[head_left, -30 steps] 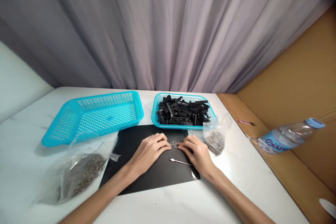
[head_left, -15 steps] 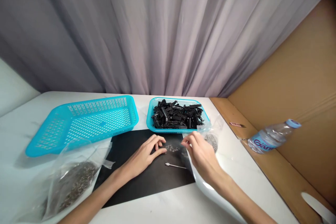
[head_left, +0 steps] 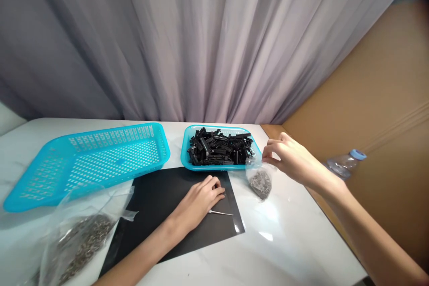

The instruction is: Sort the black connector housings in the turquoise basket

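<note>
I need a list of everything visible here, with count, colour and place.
curtain: one, grey, behind table
table: one, white
large basket: one, blue, left rear, empty
small basket: one, blue, centre rear
black parts: many, in small basket
mat: one, black, centre
pin: one, metal, on mat
small bag: one, clear, right of mat
large bag: one, clear, near left
bottle: one, clear, blue cap, far right
cardboard wall: one, brown, right
left hand: flat on mat
right hand: fingers pinch small bag's top
</note>
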Motion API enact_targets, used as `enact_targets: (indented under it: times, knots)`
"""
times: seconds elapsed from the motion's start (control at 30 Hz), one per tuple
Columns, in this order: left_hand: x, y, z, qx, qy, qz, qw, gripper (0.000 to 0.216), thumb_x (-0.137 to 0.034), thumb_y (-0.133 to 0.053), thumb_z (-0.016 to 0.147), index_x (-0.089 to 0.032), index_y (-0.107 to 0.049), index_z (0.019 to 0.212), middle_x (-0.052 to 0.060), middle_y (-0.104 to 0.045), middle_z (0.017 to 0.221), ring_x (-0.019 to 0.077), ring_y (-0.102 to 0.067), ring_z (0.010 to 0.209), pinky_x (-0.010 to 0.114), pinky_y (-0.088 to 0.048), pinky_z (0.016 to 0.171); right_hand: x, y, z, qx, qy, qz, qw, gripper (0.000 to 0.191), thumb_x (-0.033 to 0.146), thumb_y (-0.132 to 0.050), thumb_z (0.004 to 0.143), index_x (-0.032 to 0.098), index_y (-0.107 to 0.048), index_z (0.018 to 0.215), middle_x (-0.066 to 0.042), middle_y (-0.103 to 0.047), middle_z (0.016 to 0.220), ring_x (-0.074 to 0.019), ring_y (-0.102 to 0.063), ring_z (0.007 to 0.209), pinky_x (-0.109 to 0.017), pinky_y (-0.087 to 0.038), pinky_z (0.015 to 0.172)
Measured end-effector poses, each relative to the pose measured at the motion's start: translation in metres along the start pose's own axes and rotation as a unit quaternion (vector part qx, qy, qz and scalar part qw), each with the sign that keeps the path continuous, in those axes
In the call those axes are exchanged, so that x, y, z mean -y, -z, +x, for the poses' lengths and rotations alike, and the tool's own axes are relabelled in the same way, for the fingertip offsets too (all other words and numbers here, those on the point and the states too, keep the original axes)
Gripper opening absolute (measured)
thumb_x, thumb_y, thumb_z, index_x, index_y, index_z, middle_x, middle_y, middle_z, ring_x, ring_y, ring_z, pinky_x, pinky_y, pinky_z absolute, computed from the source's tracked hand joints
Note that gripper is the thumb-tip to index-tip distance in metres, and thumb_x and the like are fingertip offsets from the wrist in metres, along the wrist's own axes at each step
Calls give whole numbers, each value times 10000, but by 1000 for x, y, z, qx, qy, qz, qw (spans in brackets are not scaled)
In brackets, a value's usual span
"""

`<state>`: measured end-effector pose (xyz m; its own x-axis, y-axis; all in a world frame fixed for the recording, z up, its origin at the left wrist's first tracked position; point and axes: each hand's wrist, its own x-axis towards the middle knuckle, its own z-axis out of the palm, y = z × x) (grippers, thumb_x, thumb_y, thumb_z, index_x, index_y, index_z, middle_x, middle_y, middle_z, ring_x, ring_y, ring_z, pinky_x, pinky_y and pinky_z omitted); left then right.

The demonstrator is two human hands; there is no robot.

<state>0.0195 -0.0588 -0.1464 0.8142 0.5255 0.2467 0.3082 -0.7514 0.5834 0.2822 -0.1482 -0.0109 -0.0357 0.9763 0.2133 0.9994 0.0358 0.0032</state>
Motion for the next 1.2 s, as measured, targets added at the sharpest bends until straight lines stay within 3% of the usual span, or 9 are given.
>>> enact_targets:
  times: [0.2,0.33,0.4,0.53,0.8,0.97,1.2]
  knots:
    - [1,3,-2,25,-17,4,1000,289,-309,-429,1079,-213,-701,1092,55,-621,1094,192,-621,1069,297,-553,959,6,18,3,90,3,23,996,137,177,-691,921,240,-722,804,-28,-678,858,-217,-562,890,-298,-411,705]
    - [4,-2,-1,7,-41,14,999,316,-365,-447,1076,-286,-656,1299,42,-598,1100,194,-619,1072,326,-558,976,3,24,7,171,-39,19,984,117,156,-662,922,241,-740,902,-40,-649,925,-197,-596,915,-276,-420,750]
    - [5,-5,-2,12,-55,10,998,332,-357,-420,1086,-300,-657,1312,40,-593,1105,187,-618,1076,322,-562,973,1,25,7,188,-42,15,981,117,156,-658,918,240,-740,922,-43,-641,957,-199,-597,938,-278,-418,769]
    - [3,-6,-2,41,-58,-7,997,338,-319,-395,1096,-231,-716,1157,52,-610,1119,186,-628,1066,305,-562,946,0,26,3,187,-41,8,982,89,197,-691,909,252,-750,946,-50,-622,948,-210,-591,940,-293,-424,800]
    - [2,0,0,49,-66,15,996,263,-270,-464,1073,-191,-714,1056,52,-648,1099,200,-638,1039,314,-551,915,6,21,-6,195,-28,-2,980,71,176,-710,892,246,-701,902,-36,-653,931,-221,-588,955,-294,-413,770]
    - [2,3,0,70,-67,48,994,251,-171,-455,1060,-176,-701,1010,44,-666,1082,194,-646,1051,315,-549,968,5,20,1,181,-32,-9,983,119,232,-633,982,239,-717,899,-16,-726,927,-208,-620,909,-305,-395,757]
    - [-4,9,-1,81,-62,129,986,289,-119,-453,1041,-174,-649,1245,71,-657,1141,239,-641,1117,388,-544,1006,-1,16,2,164,-54,-6,985,178,222,-589,993,263,-756,946,-11,-746,948,-213,-644,906,-318,-397,757]
